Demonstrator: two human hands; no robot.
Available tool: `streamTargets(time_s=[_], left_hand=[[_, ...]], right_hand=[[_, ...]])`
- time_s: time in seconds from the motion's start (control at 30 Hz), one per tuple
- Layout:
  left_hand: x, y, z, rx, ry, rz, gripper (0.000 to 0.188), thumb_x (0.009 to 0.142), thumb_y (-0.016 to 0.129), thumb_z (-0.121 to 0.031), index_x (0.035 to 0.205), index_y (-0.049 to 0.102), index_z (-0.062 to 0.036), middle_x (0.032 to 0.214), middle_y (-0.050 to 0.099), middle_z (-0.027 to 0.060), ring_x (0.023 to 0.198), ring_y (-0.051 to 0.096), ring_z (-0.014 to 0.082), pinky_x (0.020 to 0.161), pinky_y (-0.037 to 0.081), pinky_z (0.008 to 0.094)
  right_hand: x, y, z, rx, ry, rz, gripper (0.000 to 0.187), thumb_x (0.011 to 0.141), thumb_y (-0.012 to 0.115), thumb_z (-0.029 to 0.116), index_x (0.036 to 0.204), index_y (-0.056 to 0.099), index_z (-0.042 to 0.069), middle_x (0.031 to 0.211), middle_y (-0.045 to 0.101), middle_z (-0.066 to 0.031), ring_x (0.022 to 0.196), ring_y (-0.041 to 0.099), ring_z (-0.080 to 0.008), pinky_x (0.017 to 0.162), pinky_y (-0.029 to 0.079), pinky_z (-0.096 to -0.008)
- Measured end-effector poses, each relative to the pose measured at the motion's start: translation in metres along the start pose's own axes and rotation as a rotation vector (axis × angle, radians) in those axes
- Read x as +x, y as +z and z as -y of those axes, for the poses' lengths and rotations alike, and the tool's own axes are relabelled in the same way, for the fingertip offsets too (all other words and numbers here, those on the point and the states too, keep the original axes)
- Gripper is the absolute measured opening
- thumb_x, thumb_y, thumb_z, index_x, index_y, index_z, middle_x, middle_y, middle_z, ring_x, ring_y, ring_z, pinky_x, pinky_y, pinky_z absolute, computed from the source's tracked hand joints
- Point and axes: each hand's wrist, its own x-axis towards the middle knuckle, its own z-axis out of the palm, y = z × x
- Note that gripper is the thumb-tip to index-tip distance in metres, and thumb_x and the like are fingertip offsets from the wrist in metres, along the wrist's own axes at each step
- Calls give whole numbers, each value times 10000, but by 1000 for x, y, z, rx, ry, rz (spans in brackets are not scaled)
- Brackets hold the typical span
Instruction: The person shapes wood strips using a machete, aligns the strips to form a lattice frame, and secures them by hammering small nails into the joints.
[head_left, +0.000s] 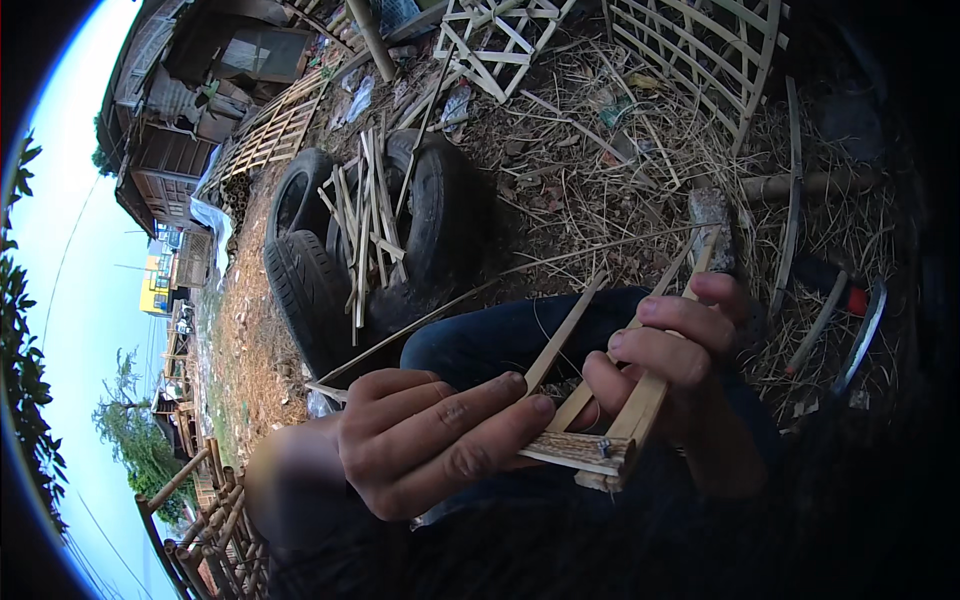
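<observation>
Right hand clamped on flat bamboo slats; left hand against fibrous crosspiece, pinch unclear (metal nail at frame's corner).

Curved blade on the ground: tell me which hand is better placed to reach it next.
Probably the right hand: it is nearer the curved blade, though it grips the wooden strips. The left hand, also at the strips, is farther off.
</observation>
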Motion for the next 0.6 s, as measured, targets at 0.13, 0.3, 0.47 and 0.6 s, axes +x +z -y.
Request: streamTargets(time_s=[0.13,0.3,0.47,0.6], left_hand=[[-3,2,2,-28,-12,-19,263,835,722,-251,992,734,-40,782,729,75,480,572,7,380,346,133],[-2,1,6,-50,-9,7,264,829,730,-243,981,730,-27,779,729,79,488,586,11,380,356,131],[-1,2,9,-65,-1,-6,271,819,748,-237,972,727,-15,787,729,84,502,612,28,376,380,134],[2,0,11,-95,-11,37,279,805,764,-229,966,724,-5,798,728,99,526,642,50,382,412,138]], right_hand=[[5,5,0,122,38,-69,105,791,696,237,778,593,240,910,533,74,956,548,-117,936,369,-431],[4,4,-3,221,23,5,135,734,730,270,797,635,199,868,504,55,771,570,-123,801,351,-381],[1,5,-2,199,41,75,238,651,736,239,855,615,228,859,392,42,641,496,-111,767,362,-401],[1,4,-4,209,39,92,284,609,746,167,860,622,215,859,390,46,625,488,-105,781,350,-390]])
